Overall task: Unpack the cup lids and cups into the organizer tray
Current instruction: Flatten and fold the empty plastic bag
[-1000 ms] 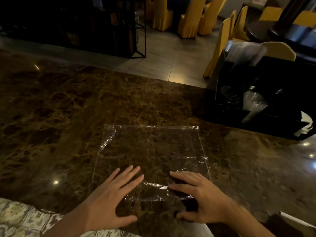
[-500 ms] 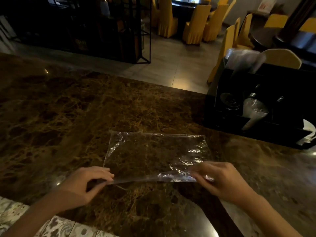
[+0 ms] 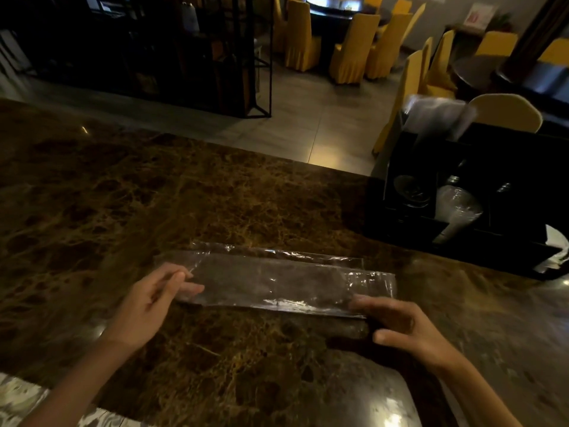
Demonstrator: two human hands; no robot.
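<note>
The empty plastic bag [image 3: 274, 280] lies flat on the marble counter [image 3: 154, 195] just beyond my fingers, and where a second ago it was spread open as a wide sheet under my flat palms, I have now folded it over into a narrow band, which I take to mean the unpacking is done and I am only tidying the wrapper. Its long axis runs from my left hand [image 3: 151, 298], thumb and fingers pinched on that end, to my right hand [image 3: 400, 323], fingertips pressing down the near corner. The black organizer tray [image 3: 409, 229], clear cups [image 3: 455, 208] already in it, stands well beyond my right hand.
</note>
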